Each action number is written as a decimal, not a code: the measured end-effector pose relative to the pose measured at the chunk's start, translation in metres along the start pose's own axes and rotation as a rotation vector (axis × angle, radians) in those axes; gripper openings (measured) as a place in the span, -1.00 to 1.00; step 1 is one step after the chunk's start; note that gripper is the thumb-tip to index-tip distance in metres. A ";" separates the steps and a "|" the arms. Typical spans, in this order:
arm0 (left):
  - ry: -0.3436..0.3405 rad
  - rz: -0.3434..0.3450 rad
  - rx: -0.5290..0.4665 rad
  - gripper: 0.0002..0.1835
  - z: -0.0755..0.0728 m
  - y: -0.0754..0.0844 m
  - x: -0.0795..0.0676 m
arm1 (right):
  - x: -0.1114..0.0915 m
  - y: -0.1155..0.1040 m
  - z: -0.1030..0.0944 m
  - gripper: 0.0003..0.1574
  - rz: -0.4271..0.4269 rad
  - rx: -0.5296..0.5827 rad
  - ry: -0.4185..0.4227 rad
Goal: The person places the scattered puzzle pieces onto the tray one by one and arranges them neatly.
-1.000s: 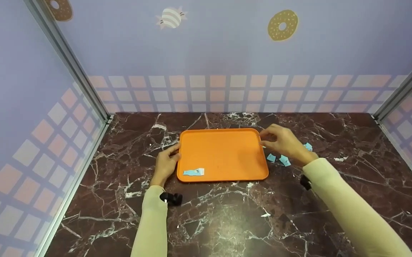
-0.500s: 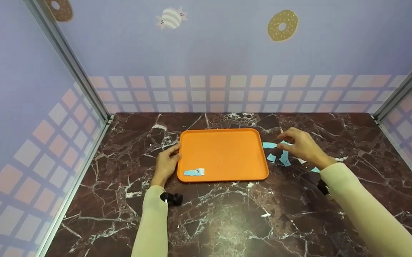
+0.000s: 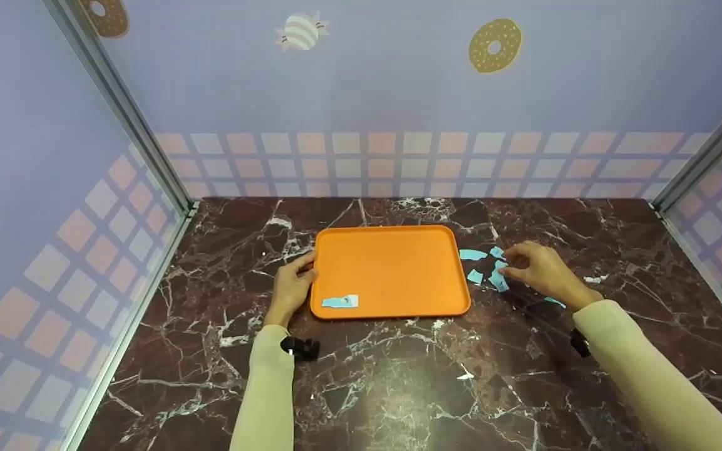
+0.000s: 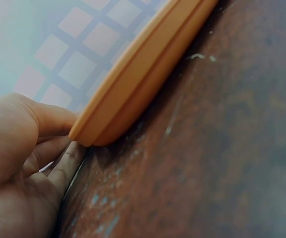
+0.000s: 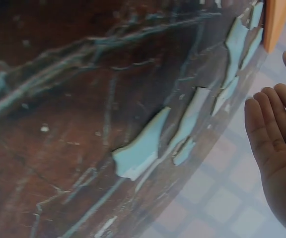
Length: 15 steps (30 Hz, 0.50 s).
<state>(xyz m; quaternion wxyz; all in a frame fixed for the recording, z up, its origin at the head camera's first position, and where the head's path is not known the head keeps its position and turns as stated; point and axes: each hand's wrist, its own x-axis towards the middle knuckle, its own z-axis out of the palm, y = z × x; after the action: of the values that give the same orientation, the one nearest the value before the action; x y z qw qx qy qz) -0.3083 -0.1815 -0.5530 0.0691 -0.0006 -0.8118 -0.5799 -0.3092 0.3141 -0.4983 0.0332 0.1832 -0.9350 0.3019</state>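
My left hand (image 3: 292, 288) grips the left edge of an orange rectangular tray (image 3: 392, 269). In the left wrist view, the thumb and fingers meet the tray's rim (image 4: 133, 74). A flat light-blue and white piece (image 3: 335, 302) lies in the tray's near left corner. Right of the tray, my right hand (image 3: 542, 272) hovers over several flat light-blue pieces, its fingertips close to an irregular piece (image 3: 499, 277). Nothing shows between those fingers in the right wrist view. A curved piece (image 3: 473, 255) and a small piece (image 3: 475, 277) lie close to the tray's right edge.
Another blue piece (image 3: 555, 302) is partly hidden under the right wrist. In the right wrist view a blue-and-white piece (image 5: 143, 146) lies apart on the dark marbled table (image 3: 386, 382). Patterned panels (image 3: 392, 88) wall the back and both sides.
My right hand has moved from the tray's right edge rightward and nearer, over the loose pieces. The curved piece now shows beside the tray. My left hand and the tray stay put.
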 end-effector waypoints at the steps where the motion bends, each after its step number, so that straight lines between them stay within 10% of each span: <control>1: 0.001 0.004 -0.001 -0.55 0.000 0.000 0.000 | -0.001 0.001 0.001 -0.59 0.004 -0.001 -0.003; 15: -0.012 -0.008 -0.018 -0.54 -0.001 0.000 -0.001 | -0.007 0.009 0.017 -0.68 0.024 -0.051 -0.061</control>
<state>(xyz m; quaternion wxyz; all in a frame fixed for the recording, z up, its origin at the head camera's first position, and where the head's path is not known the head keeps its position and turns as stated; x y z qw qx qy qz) -0.3068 -0.1825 -0.5531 0.0619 -0.0013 -0.8069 -0.5874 -0.3051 0.3130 -0.5181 0.0060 0.1803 -0.9451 0.2725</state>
